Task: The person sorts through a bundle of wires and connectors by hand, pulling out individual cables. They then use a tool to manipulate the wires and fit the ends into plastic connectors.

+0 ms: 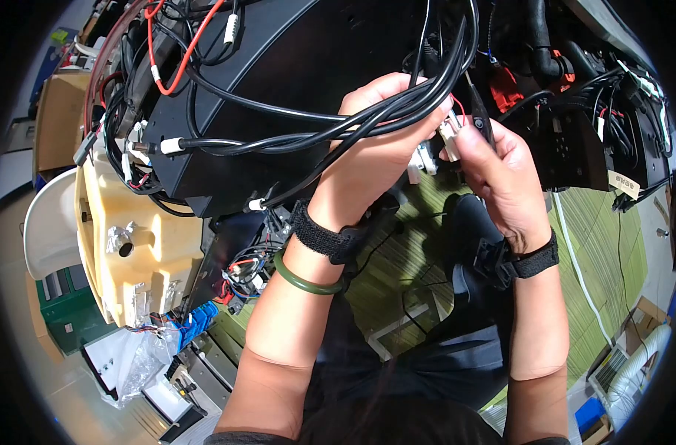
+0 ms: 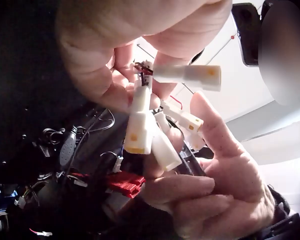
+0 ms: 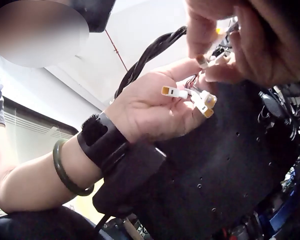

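Observation:
My left hand [image 1: 378, 148] grips a bunch of thin wires ending in several white connectors; black cables [image 1: 315, 137] run over its back. In the left wrist view, one white connector [image 2: 190, 77] points right and another [image 2: 139, 134] hangs below my curled left fingers. Close to it, my right hand [image 1: 505, 174] pinches a white connector [image 1: 449, 141] between thumb and finger, with a slim black tool [image 1: 480, 111] lying along its fingers. In the right wrist view, more white connectors [image 3: 175, 92] lie across my left palm; the right fingertips partly hide the pinched one.
A large black panel [image 1: 234, 81] stands behind my left hand, with looped red wire [image 1: 180, 85] at its upper left. Red connectors [image 1: 505, 90] and black hoses are beyond my right hand. A cream-coloured housing [image 1: 149, 245] stands at the left, above a floor with green carpet [image 1: 605, 230].

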`<state>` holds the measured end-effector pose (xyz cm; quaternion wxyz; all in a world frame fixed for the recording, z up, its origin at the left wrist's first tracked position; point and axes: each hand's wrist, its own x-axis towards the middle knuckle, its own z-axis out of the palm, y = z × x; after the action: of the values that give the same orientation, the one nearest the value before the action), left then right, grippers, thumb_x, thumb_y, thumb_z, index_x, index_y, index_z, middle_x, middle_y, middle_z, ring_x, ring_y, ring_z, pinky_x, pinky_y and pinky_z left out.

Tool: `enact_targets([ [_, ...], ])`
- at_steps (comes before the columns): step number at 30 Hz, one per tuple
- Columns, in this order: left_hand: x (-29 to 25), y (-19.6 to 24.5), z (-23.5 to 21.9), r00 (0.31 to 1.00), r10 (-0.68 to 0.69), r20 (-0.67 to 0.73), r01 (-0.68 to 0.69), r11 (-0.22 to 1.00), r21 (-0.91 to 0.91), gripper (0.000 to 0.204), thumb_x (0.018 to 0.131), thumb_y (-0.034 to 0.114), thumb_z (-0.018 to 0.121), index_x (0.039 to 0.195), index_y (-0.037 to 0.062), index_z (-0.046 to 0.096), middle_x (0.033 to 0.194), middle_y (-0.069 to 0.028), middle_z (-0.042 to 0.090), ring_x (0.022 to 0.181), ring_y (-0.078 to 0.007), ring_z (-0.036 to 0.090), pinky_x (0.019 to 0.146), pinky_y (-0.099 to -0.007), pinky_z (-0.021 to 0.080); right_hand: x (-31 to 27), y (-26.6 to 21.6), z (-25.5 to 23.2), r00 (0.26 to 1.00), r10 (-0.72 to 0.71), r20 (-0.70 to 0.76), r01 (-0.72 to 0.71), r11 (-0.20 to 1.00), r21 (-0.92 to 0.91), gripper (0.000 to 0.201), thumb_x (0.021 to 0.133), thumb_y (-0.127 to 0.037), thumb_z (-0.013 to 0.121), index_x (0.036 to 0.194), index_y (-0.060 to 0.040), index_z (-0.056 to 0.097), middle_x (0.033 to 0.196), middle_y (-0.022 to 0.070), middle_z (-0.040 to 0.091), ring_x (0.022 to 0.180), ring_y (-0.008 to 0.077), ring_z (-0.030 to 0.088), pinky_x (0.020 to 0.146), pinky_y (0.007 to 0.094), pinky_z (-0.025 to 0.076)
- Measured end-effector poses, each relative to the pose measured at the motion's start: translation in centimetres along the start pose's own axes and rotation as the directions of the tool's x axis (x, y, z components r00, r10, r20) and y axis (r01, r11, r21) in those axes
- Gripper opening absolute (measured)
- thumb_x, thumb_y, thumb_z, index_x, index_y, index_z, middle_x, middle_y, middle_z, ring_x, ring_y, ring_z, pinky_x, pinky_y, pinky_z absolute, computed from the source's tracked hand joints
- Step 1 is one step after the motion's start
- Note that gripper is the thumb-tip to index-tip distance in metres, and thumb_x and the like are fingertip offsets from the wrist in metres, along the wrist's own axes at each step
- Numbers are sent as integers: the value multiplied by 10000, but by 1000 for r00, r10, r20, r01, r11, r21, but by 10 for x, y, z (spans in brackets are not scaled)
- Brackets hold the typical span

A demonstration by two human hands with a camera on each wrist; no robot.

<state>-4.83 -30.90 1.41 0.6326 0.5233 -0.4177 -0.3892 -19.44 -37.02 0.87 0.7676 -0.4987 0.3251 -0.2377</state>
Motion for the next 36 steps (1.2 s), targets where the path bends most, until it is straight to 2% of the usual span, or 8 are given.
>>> enact_targets([
  [8,-2,-4,2,997,74,-7,-74,997,-7,165,789,59,637,927,-26,607,822,-23,590,698,-68,539,628,-191,449,0,3,3,998,-55,-15,57,992,115,184,777,-83,649,933,-13,582,828,-5,601,755,43,547,709,185,444],
  [11,-1,0,3,999,39,-29,-39,999,5,176,790,60,635,945,-20,608,817,-25,585,682,-66,534,609,-188,439,1,6,3,997,-75,-26,77,996,43,171,779,-48,632,938,-8,583,854,9,612,781,55,562,731,194,452],
  [14,-2,3,2,992,-125,-28,125,992,-18,186,804,75,622,962,-22,605,821,-27,580,700,-60,528,619,-188,429,1,3,2,998,-60,-20,60,998,11,169,779,-21,620,943,-2,582,855,11,613,786,58,564,731,197,456],
  [23,-8,-9,-3,997,40,62,-44,997,64,245,848,99,558,1051,-35,592,885,-28,593,777,-63,530,738,-187,432,0,1,3,995,-97,3,97,994,44,173,783,4,605,953,13,578,877,22,607,813,74,578,765,202,459],
  [26,-7,-8,-4,998,12,59,-12,1000,-5,251,849,114,561,1051,-31,593,905,-34,598,787,-61,534,749,-180,434,0,3,2,995,-98,6,98,994,55,184,775,-4,619,954,9,578,868,21,607,813,69,572,765,202,456],
  [28,-6,-4,-2,994,-107,36,110,989,-94,246,852,134,562,1033,-29,603,902,-32,600,783,-59,536,741,-177,435,2,7,1,993,-117,-7,118,993,21,201,766,-13,634,959,1,577,860,21,609,811,67,569,766,203,453],
  [32,-6,-9,-3,998,-41,36,45,993,-113,251,851,160,569,1013,-28,611,898,-30,598,781,-58,536,723,-177,434,2,7,1,991,-130,18,129,991,46,211,762,-20,642,961,-4,575,870,33,618,813,71,570,768,207,452],
  [36,-4,-7,-3,983,-178,39,183,960,-214,269,848,170,575,1026,-29,604,905,-30,596,785,-62,537,714,-179,433,2,6,2,991,-133,15,131,989,70,206,765,-19,638,959,-1,572,893,47,624,816,74,572,771,212,455],
])
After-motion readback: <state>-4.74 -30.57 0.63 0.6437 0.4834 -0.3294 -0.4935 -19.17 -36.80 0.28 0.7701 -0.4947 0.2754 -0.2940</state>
